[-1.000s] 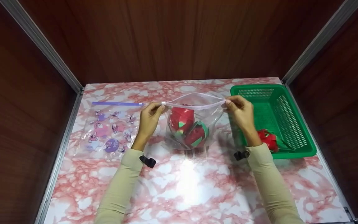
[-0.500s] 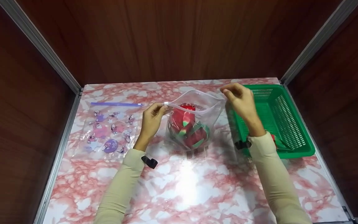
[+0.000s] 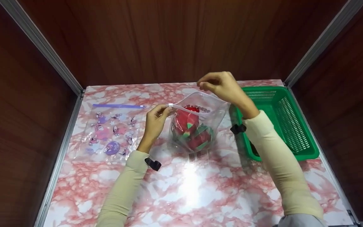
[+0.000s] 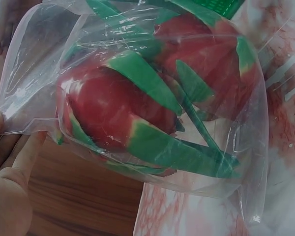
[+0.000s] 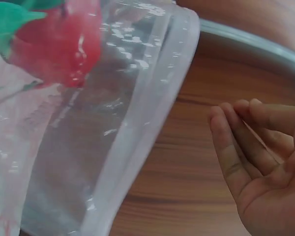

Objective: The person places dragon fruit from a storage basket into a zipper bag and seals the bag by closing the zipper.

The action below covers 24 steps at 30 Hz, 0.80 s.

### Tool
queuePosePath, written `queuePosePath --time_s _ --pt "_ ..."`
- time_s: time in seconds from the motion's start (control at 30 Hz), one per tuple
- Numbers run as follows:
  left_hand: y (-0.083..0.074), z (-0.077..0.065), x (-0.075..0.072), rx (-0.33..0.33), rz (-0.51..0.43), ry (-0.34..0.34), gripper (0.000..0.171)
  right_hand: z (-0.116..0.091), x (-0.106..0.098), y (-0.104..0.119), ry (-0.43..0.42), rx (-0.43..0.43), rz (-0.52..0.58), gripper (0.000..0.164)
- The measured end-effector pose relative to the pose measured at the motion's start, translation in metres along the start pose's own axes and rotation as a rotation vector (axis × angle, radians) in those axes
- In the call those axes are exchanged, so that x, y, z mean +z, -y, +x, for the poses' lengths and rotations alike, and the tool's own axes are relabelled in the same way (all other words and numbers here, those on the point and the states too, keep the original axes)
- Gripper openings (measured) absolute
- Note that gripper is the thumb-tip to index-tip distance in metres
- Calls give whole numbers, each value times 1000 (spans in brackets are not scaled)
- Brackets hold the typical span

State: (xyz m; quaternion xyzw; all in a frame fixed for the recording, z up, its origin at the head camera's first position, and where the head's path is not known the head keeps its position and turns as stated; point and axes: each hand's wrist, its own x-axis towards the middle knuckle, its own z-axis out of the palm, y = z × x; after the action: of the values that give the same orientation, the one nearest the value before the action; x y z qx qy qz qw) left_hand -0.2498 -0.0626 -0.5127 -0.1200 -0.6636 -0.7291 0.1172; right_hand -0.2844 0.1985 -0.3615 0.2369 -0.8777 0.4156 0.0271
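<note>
A clear zip bag (image 3: 217,118) with a pale zip stands at the middle of the table, its mouth gaping. Inside lie two red dragon fruits with green scales, one higher (image 3: 186,121) and one lower (image 3: 200,139). My left hand (image 3: 156,121) pinches the left end of the bag's zip beside the white slider (image 3: 170,104). In the left wrist view, the thumb and fingers grip the bag's rim. My right hand (image 3: 222,86) hovers just above the bag's mouth with nothing in it. The right wrist view shows its fingers (image 5: 226,142) extended, thumb close to their tips.
A second zip bag (image 3: 112,132) with cartoon prints and a purple zip lies flat at the left. At the right stands a green perforated basket (image 3: 314,151), partly behind my right forearm. Brown wood-grain panels (image 3: 156,41) wall the table (image 3: 169,195).
My right hand has let go of the bag's right end and moved up and left over the mouth. The mouth has widened. My left hand keeps its pinch, shifting slightly right.
</note>
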Motion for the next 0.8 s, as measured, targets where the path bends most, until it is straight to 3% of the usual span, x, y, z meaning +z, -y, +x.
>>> queuePosePath --time_s 0.33,0.8 --pt "0 1 1 6 16 7 15 28 11 20 164 -55 -96 18" --pt "-1 0 3 -34 4 -6 16 49 28 37 282 -115 -171 14"
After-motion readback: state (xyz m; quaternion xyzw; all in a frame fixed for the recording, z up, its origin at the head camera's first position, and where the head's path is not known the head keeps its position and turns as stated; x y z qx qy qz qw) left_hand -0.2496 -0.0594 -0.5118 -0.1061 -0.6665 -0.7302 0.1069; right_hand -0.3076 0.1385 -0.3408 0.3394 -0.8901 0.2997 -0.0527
